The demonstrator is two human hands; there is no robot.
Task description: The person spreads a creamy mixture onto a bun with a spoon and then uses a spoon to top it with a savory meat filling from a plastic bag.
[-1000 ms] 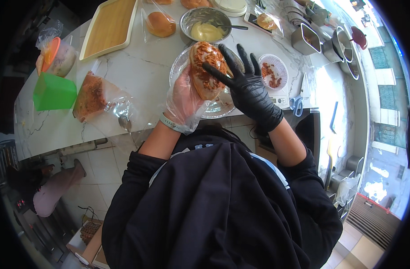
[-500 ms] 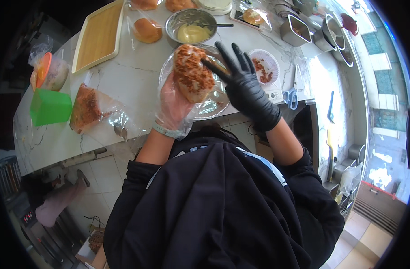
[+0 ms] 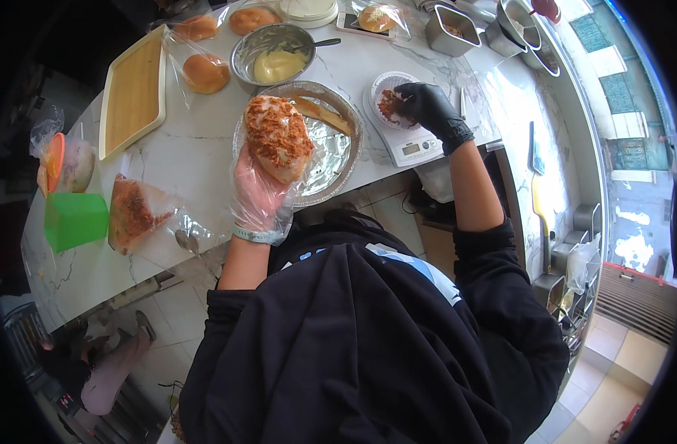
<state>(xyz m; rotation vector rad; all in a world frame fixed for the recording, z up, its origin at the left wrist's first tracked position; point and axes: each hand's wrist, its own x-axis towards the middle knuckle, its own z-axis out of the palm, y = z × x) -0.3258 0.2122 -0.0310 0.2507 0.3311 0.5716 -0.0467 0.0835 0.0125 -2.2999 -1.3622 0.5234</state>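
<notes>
In my left hand [image 3: 257, 194], under a clear plastic glove, rests a pale bun [image 3: 281, 140] whose top is coated with white cream and reddish-brown meat floss. I hold it tilted over a round foil tray [image 3: 351, 152]. A tan wooden spatula [image 3: 322, 115] lies inside that tray. My right hand [image 3: 433, 111], in a black glove, is at a small white bowl [image 3: 388, 80], fingers curled together in the meat floss [image 3: 391, 103]. The fingertips are partly hidden. Beneath the bowl is a white kitchen scale [image 3: 414, 149].
A steel bowl of yellow cream [image 3: 279, 66] stands behind the foil tray. Bagged buns [image 3: 205, 72], a wooden-bottomed tray [image 3: 133, 92], a bag of floss [image 3: 131, 211] and a green box [image 3: 76, 220] are leftward. Steel containers [image 3: 453, 31] line the back right.
My right hand has moved right, from beside the bun to the floss bowl, and its spread fingers have curled. The spatula now lies in the foil tray. The bun stays in my left hand.
</notes>
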